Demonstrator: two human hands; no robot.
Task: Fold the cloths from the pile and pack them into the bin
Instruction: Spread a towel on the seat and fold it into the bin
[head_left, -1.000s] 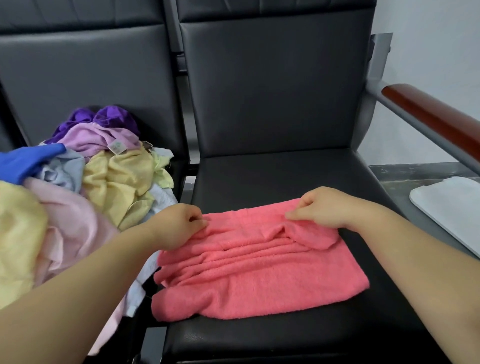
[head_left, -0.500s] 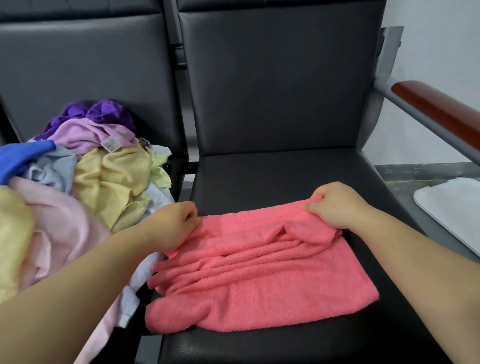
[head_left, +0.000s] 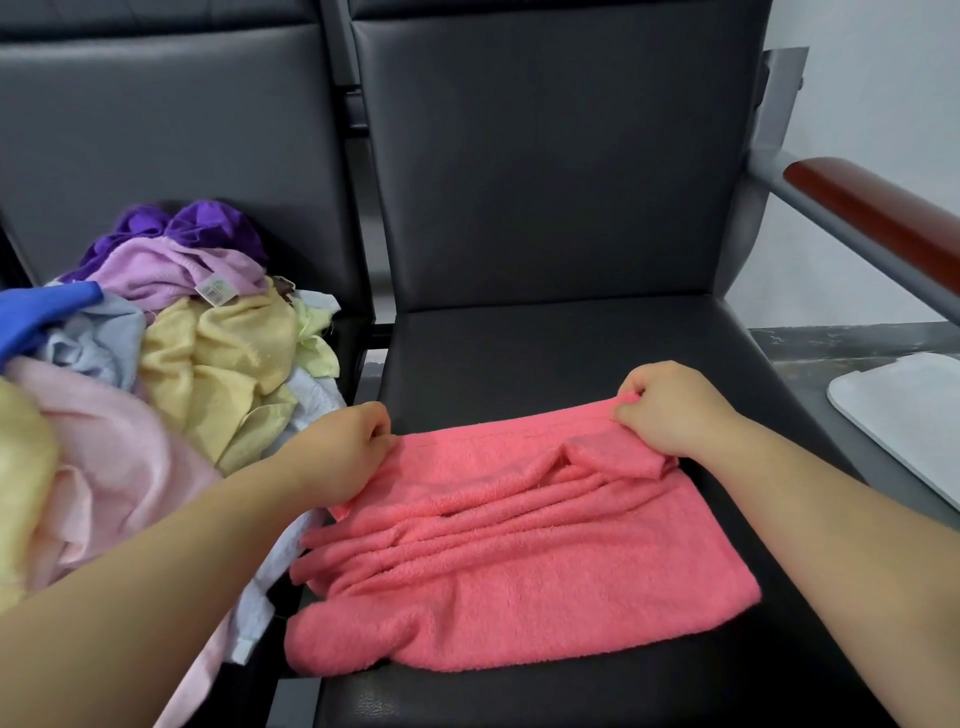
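I had the pink cloth (head_left: 519, 571) lying rumpled on the right seat (head_left: 545, 353), with my left hand (head_left: 343, 452) and right hand (head_left: 670, 410) each pinching a far corner. I judged that pulling unevenly could lock the bunched middle ridges into a crooked fold, or drag the near left corner off the seat edge.

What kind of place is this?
Likely a waiting room or lobby: linked black padded seats, a wooden armrest on a grey metal frame, and a bare white wall.

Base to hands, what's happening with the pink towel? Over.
Left hand and right hand pinching pink towel at far corners. Towel wrinkled on black seat, pile beside it. Nothing blocking.
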